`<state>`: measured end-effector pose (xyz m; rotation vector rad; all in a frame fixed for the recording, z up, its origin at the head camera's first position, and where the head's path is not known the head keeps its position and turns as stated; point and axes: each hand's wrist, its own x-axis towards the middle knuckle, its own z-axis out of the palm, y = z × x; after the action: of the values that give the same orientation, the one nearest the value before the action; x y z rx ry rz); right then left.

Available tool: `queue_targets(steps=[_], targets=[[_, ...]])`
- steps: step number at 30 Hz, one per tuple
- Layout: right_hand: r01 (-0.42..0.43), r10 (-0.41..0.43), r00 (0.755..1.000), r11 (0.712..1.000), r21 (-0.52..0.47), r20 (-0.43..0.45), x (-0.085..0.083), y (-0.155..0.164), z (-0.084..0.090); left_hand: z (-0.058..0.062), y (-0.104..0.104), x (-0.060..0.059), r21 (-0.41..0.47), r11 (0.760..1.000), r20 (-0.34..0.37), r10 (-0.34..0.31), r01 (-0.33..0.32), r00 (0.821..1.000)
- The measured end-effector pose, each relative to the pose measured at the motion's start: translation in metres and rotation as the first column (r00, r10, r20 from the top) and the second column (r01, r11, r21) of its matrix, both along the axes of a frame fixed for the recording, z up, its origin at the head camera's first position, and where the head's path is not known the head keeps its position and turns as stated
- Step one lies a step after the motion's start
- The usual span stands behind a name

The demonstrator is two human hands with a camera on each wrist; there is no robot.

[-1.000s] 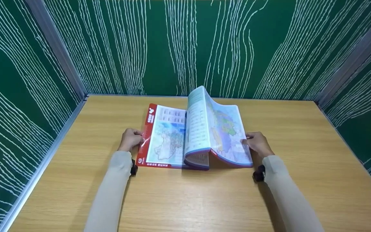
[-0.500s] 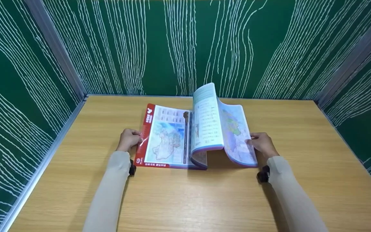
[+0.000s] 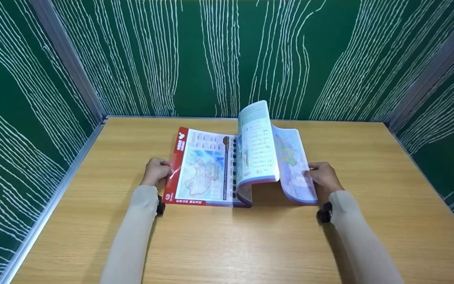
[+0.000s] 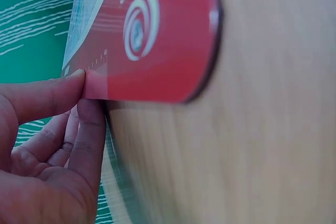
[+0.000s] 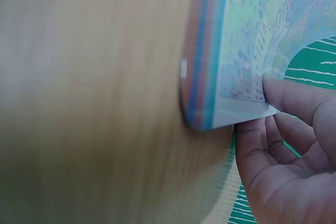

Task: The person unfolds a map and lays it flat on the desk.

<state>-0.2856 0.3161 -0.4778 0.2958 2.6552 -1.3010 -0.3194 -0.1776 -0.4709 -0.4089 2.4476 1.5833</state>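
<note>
A spiral-bound map booklet (image 3: pixel 207 173) lies open on the wooden table, its left page edged in red. Some of its pages (image 3: pixel 256 146) arch up in the middle, with printed text facing left. My left hand (image 3: pixel 157 170) pinches the red left edge between thumb and fingers; in the left wrist view the thumb lies on top of the red corner (image 4: pixel 157 51). On the other side, my right hand (image 3: pixel 323 175) pinches the right edge of the map page (image 3: pixel 294 169). The right wrist view shows its thumb above the striped page corner (image 5: pixel 210 77) and its fingers beneath.
The wooden table (image 3: pixel 227 244) spreads around the booklet on all sides. Green walls (image 3: pixel 329 59) with white wavy lines stand behind and at both sides, joined by grey corner posts (image 3: pixel 69 59). A dark wrist camera (image 3: pixel 324 213) sits by each sleeve.
Both hands have moved slightly apart, drawing the booklet wider. Its raised pages have shifted right and stand a little higher, and the dark binding rings now show beside the left page.
</note>
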Motion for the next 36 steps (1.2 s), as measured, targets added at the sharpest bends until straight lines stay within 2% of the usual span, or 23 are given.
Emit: queue_targets(steps=[2,6,15,27,29,36], targets=[[-0.005,0.005,1.0,1.0,-0.005,-0.012,0.0,0.001,-0.001,-0.001,0.0,0.0,-0.042,0.999,-0.026,0.001,-0.002,1.0],[-0.007,0.007,1.0,1.0,-0.015,-0.019,0.001,0.003,-0.001,-0.001,-0.002,0.0,-0.058,0.998,-0.031,0.004,-0.006,1.0],[0.025,-0.025,1.0,0.999,-0.024,0.003,0.001,0.009,0.001,0.0,-0.008,-0.002,0.011,0.999,0.088,0.036,-0.037,0.995],[0.05,-0.047,0.998,0.998,-0.05,0.046,0.001,0.011,0.002,0.003,-0.009,-0.002,-0.008,0.999,0.099,0.036,-0.036,0.994],[0.05,-0.048,0.998,0.997,-0.056,0.049,0.002,0.011,0.002,0.003,-0.01,-0.001,-0.005,0.999,0.098,0.041,-0.041,0.994],[-0.005,0.005,1.0,1.0,-0.001,0.016,0.003,0.015,0.003,0.003,-0.011,0.002,-0.068,0.997,-0.005,0.026,-0.026,1.0]])
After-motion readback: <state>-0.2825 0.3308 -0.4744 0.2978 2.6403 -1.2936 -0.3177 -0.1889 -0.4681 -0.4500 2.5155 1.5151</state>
